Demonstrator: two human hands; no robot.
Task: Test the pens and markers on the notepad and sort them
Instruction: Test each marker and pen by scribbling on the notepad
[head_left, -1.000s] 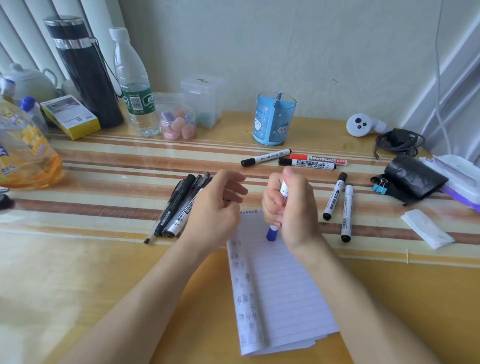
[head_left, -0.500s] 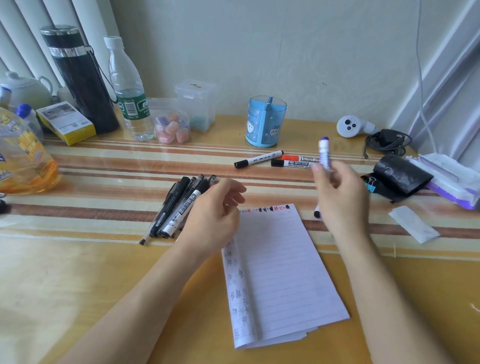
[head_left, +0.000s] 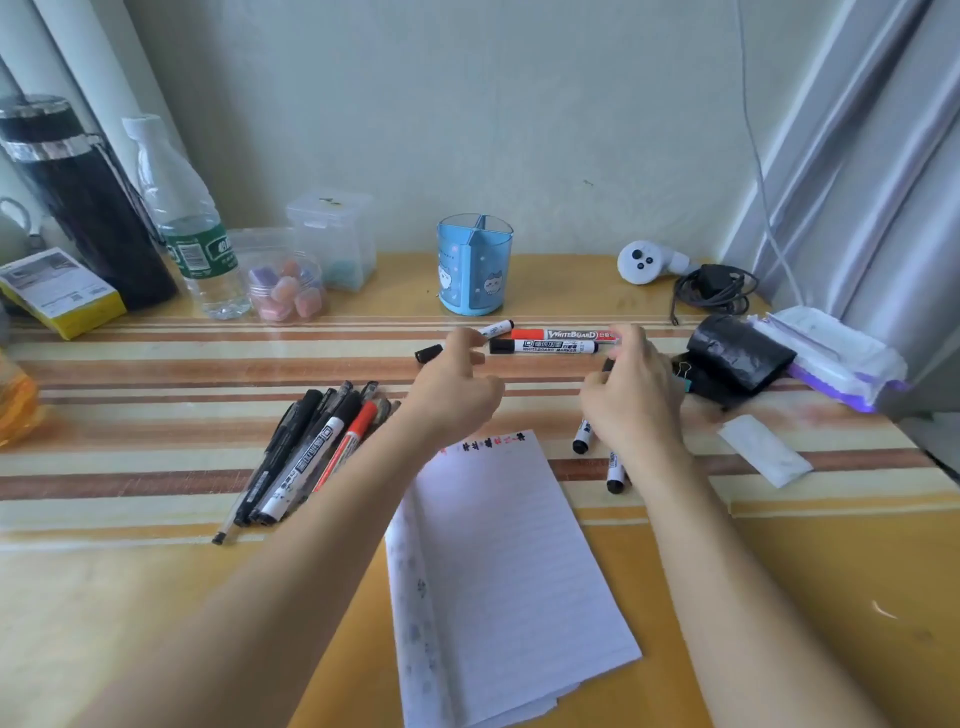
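Observation:
A lined notepad (head_left: 498, 561) lies open in the middle of the table, with small ink marks along its top edge. My left hand (head_left: 457, 384) hovers beyond it, fingers loosely spread and holding nothing, above a black-capped white marker (head_left: 496, 328). My right hand (head_left: 631, 384) has its fingers curled, fingertips at the right end of a red whiteboard marker (head_left: 563, 334) and a black whiteboard marker (head_left: 545, 346). Whether it holds anything is hidden. Two black markers (head_left: 583, 439) stick out from under my right wrist. A bundle of pens and markers (head_left: 311, 452) lies left of the notepad.
A blue pen cup (head_left: 474, 267) stands at the back. Back left are a water bottle (head_left: 189, 228), a black flask (head_left: 83, 202), plastic boxes (head_left: 332, 234) and a yellow box (head_left: 62, 296). Right: a black pouch (head_left: 740, 353), a wipes pack (head_left: 836, 353), a white paper slip (head_left: 763, 449).
My right hand lifted the blue-capped marker off the notepad and carried it back to the marker row; the marker is no longer visible. My left hand reached forward too.

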